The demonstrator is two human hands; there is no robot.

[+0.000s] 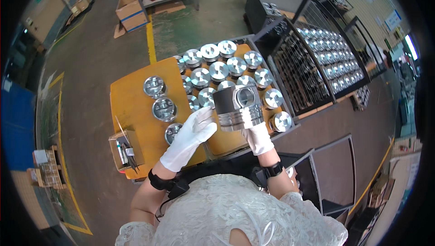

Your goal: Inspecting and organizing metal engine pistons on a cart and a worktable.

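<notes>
Desk carries pistons mostly toward its right edge. Over its near half, the held piston lies ahead of the right hand, the nearer, which grips its ringed end; its axis runs toward the far edge. The left hand is loosely spread beside it, contact unclear.

Glossy metal piston, matt skirt
</notes>
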